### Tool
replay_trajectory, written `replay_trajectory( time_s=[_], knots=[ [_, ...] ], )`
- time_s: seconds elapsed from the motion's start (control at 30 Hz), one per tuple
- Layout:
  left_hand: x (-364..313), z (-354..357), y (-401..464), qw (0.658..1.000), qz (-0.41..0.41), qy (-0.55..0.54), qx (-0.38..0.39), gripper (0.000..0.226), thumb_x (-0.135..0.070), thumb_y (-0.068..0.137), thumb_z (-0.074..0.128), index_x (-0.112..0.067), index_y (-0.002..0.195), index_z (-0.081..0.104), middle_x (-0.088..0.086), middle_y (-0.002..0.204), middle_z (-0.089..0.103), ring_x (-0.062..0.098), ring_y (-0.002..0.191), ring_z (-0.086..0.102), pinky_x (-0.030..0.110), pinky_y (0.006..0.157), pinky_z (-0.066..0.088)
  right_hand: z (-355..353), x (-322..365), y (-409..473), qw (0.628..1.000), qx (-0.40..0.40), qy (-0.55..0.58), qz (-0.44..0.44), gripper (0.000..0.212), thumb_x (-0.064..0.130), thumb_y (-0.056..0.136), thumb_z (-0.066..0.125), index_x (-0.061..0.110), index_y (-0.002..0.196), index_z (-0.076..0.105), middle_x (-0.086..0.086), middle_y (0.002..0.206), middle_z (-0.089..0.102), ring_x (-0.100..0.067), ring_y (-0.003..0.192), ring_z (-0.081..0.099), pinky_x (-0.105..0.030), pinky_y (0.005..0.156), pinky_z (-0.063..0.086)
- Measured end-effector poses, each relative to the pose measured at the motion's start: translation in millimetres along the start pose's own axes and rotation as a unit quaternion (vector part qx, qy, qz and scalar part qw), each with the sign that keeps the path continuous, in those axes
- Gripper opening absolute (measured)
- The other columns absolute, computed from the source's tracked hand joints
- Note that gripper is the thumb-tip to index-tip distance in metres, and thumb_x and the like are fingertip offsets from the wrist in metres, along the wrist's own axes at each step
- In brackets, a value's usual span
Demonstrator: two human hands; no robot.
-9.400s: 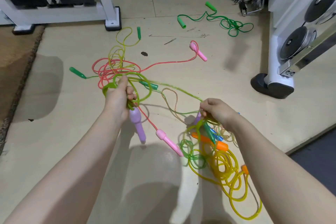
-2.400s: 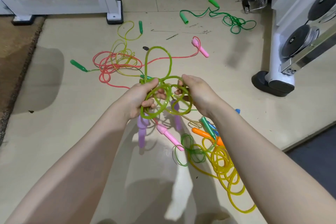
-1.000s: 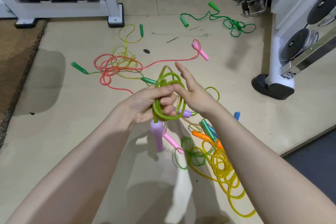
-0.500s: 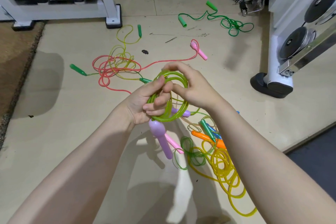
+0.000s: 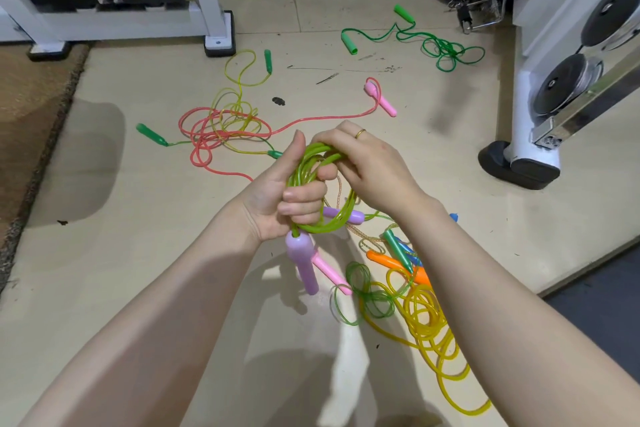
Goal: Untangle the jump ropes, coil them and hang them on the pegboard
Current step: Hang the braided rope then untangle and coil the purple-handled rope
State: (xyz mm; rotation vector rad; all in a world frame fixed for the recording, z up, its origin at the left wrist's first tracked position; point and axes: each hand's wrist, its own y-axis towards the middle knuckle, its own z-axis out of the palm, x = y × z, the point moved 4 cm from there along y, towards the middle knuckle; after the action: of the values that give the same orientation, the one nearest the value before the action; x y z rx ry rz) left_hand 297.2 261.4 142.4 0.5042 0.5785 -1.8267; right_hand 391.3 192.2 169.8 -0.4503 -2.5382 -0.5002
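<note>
Left hand (image 5: 277, 198) and right hand (image 5: 367, 163) grip the coiled green rope (image 5: 332, 222).

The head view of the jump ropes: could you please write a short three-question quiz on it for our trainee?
1. True or false: the left hand grips the coiled lime-green rope.
2. What colour is the handle hanging below that coil: A purple, B orange, C blue?
3. Fill the gap: the dark green rope with two green handles lies on the floor near the ____, away from both hands.

Key: 1 true; the right hand holds the coil's top as well. 2 A. 3 wall.
</note>
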Motion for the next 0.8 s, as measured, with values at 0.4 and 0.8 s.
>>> replay_trajectory(
  time_s=[0.4, 0.8],
  knots=[
    [13, 9, 9, 0.998, 0.063, -0.004, 0.03, 0.025, -0.042, 0.075, 0.071, -0.021, 0.065, 0.062, -0.007, 0.058, 0.063, 0.007, 0.056, 0.061, 0.018, 0.059, 0.051, -12, -24, -2, 0.929, 0.029, 0.343, 0.139, 0.008, 0.013, 0.075, 0.071, 0.018, 0.075, 0.065, -0.005, 0.068, 0.056, -0.007, 0.064, 0.045, -0.017, 0.06, 0.037],
    [-2, 21, 14, 0.958, 0.092, -0.227, 0.146, 0.052, -0.021, 0.096, 0.051, -0.001, 0.14, 0.033, 0.029, 0.108, 0.06, 0.004, 0.034, 0.036, 0.024, 0.047, 0.039, 46, -15, -9, 0.91, 0.03, 0.341, 0.234, 0.017, 0.026, 0.088, 0.043, 0.028, 0.077, 0.056, 0.013, 0.076, 0.061, -0.014, 0.083, 0.058, -0.027, 0.076, 0.045]
  ],
)
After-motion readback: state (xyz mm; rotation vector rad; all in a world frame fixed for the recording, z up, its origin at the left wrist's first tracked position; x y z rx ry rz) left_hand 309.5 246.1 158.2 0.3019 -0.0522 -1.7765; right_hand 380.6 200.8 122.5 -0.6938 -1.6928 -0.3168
